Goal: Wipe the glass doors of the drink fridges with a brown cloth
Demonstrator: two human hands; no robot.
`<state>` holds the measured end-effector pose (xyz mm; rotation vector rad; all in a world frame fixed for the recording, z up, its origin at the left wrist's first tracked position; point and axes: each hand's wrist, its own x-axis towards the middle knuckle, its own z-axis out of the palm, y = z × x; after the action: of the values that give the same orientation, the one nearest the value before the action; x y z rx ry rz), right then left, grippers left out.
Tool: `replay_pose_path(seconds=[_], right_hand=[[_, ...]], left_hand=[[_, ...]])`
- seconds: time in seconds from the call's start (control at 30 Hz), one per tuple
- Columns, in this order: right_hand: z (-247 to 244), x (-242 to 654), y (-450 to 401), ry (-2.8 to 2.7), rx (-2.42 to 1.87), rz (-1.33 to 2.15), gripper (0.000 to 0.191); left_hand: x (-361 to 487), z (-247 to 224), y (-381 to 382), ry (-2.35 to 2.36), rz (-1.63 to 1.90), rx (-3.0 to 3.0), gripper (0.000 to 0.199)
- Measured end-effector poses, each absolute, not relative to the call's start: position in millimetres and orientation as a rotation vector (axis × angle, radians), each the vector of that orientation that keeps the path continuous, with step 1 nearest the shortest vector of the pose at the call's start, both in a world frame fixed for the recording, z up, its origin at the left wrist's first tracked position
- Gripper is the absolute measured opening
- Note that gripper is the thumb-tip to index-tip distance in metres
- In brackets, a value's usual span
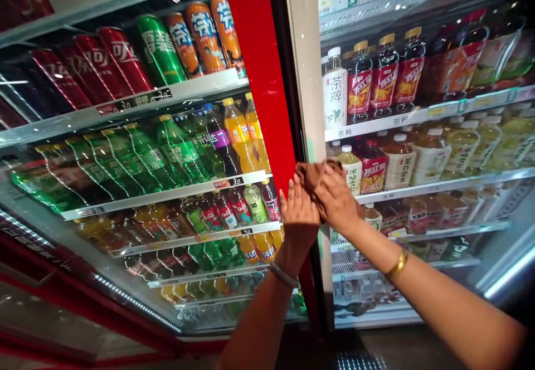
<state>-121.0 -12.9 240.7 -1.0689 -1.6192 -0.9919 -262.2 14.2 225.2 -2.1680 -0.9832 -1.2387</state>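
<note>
R hand (334, 200) clutching bunched brown cloth (308, 174) vs. cream fridge-door frame (306, 80), L hand (298, 203) flat, fingers extended, alongside (palm contact unclear); step appar. wiping, next move req. steady pressure.

Shelves (376, 126) brightly lit; corners dark; glare specks; edges stretched.

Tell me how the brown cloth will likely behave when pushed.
The brown cloth is probably floppy, since it bunches in folds under the right hand. It is likely light, being a small bundle that one hand covers much of. Pushed, it would probably crumple rather than roll, as its outline is soft and uneven.
</note>
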Motion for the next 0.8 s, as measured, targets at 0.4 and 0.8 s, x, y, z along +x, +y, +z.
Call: replay_pose_path(seconds=[0.4, 0.8], right_hand=[[218.0, -129.3, -27.9, -1.6, -1.079, -0.924, 0.063], [112.3, -128.2, -51.0, -1.671, -1.135, -0.827, 0.062]], left_hand=[[-264.9, 184.1, -0.5, -1.012, -1.269, -2.187, 0.064], [-275.7, 112.8, -23.2, -0.974, -0.996, -2.231, 0.07]])
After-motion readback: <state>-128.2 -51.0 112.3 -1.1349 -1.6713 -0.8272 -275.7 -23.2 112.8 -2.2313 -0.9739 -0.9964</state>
